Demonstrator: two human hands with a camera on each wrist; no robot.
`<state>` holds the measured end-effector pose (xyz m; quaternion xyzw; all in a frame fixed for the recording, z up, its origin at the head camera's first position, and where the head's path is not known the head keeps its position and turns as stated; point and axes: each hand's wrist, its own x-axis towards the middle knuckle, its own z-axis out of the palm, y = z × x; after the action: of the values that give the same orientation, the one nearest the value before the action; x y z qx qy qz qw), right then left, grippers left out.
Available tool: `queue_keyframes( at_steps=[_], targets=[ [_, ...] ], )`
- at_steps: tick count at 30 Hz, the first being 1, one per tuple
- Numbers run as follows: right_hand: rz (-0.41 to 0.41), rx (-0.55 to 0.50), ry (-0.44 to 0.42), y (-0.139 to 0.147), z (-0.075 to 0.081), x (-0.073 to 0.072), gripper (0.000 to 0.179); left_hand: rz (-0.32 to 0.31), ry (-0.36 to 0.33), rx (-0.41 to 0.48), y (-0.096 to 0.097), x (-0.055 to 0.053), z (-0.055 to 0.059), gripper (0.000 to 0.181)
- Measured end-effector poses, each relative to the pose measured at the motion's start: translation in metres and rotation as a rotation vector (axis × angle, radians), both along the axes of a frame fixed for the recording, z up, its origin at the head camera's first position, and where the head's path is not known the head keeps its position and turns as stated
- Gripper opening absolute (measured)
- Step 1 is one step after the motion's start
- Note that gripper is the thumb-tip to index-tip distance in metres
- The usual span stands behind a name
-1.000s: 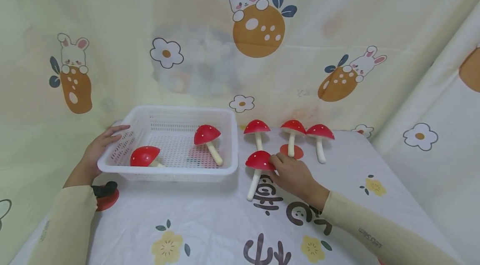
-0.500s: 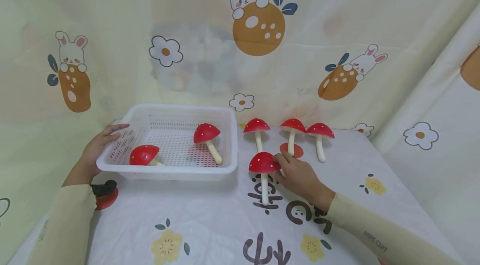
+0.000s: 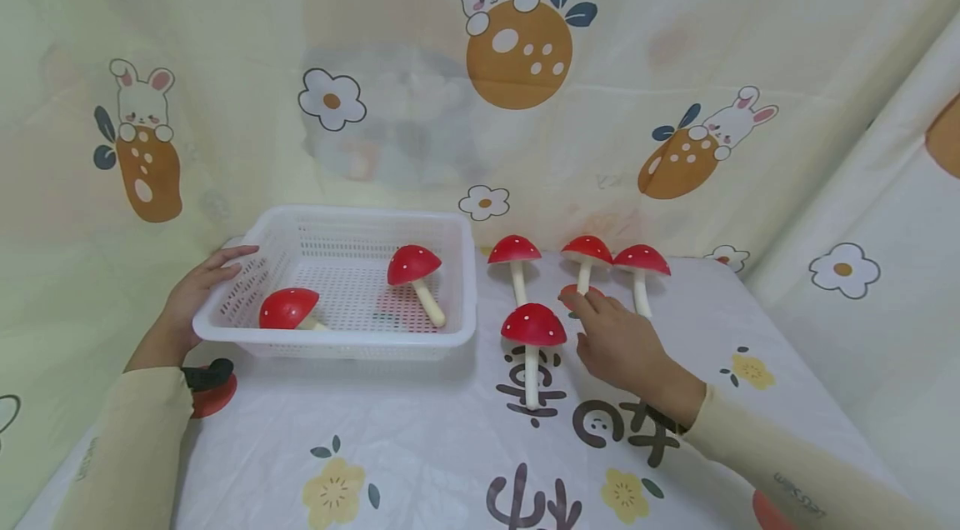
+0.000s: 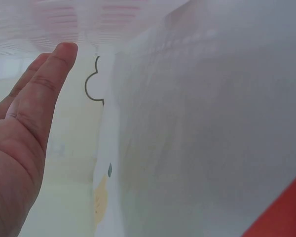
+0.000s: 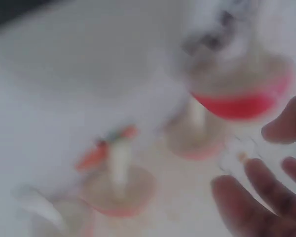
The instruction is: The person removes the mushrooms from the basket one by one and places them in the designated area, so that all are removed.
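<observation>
My left hand [image 3: 197, 297] rests against the left side of a white plastic basket [image 3: 337, 337], fingers straight along its wall; in the left wrist view the fingers [image 4: 44, 84] reach up to the basket. Inside lie two toy mushrooms with red caps, one mushroom [image 3: 288, 309] at the left and another mushroom [image 3: 414, 265] at the right. My right hand [image 3: 626, 347] hovers over the cloth with nothing in it, its fingers [image 5: 237, 202] spread from the thumb. Just left of it a front mushroom [image 3: 533, 324] lies with its stem toward me. Its fingertips overlap the stem of a back mushroom [image 3: 587, 250].
Another mushroom [image 3: 514, 249] lies right of the basket at the back, and one more mushroom [image 3: 642, 260] lies at the far right of that row. A printed cloth [image 3: 420, 438] covers the table. A patterned curtain [image 3: 397, 155] hangs close behind.
My right hand shifts the front mushroom slightly right, turning its stem toward me, then lets go and moves right, away from it. My left hand stays at the basket.
</observation>
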<state>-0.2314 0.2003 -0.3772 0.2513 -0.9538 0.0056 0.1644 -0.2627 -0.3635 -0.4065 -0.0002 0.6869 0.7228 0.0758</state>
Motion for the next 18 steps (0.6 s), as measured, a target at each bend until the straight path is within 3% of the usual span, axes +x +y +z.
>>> queue_keyframes(
  at_steps=[3, 6, 11, 15, 18],
  targets=[
    [0.016, -0.026, 0.029, -0.005, 0.027, -0.004, 0.063, 0.004, 0.0, -0.003, 0.0, 0.001, 0.0, 0.054],
    [0.052, -0.061, -0.008, -0.017, 0.053, -0.014, 0.058, 0.003, -0.003, 0.002, 0.002, 0.003, 0.002, 0.053],
    [0.151, -0.226, -0.232, -0.061, 0.085, -0.048, 0.044, 0.012, 0.006, 0.022, 0.0, 0.008, 0.004, 0.051],
    [0.248, -0.384, -0.405, -0.103, 0.094, -0.083, 0.032, 0.02, 0.016, 0.027, 0.003, 0.008, 0.005, 0.048],
    [0.295, -0.439, -0.525, -0.131, 0.095, -0.106, 0.03, 0.02, 0.023, 0.016, 0.008, 0.005, 0.006, 0.047]
  ],
)
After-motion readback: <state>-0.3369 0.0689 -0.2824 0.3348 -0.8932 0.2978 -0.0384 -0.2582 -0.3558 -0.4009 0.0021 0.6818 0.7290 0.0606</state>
